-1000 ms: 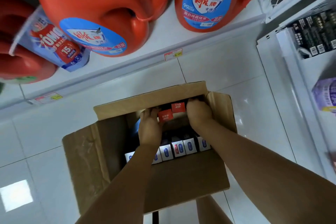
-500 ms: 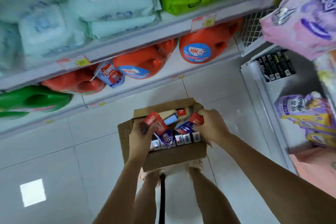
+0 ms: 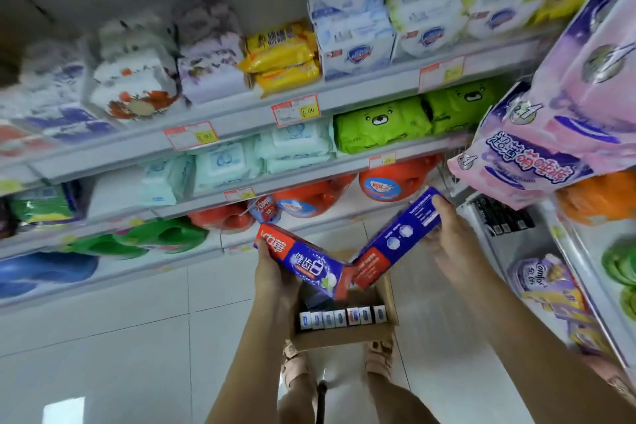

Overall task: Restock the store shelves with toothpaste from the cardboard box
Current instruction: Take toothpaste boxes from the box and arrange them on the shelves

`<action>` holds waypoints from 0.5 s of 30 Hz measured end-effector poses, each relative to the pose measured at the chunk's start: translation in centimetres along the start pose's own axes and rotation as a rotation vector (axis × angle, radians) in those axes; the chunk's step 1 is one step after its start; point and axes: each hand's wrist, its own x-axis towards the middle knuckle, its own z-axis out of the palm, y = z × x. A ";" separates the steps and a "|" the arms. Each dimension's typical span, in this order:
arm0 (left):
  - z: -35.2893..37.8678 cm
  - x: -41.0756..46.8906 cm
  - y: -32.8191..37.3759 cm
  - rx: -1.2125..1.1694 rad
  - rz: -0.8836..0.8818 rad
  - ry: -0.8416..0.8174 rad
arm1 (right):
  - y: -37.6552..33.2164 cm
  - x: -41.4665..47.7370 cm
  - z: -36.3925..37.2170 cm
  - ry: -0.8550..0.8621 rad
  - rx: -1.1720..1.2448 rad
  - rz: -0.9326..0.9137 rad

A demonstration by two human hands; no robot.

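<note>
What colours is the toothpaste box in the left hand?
The toothpaste box is red and blue with white lettering; head view.

— We stand on a glossy white tiled floor [image 3: 103, 337] with thin dark grout lines.
— And we catch a bright square of light [image 3: 63, 410] reflected in it at the lower left.
— Ahead we face grey shelves [image 3: 241, 122] in tiers, with price tags [image 3: 295, 110] clipped along their front edges.
— On them we see pale wipes packs [image 3: 223, 162], green bear packs [image 3: 382, 127] and orange jugs [image 3: 382, 184].
— To our right we have a white rack [image 3: 537, 251], set at an angle, with pink packs [image 3: 568, 96] above it.
</note>
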 end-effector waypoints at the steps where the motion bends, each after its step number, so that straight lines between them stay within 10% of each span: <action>1: 0.4 -0.7 0.3 0.020 -0.011 0.007 | -0.7 -0.2 0.2 0.006 0.028 0.020; 15: 2.7 -10.9 6.1 0.513 -0.004 -0.421 | -5.7 -6.8 4.9 -0.327 0.142 0.197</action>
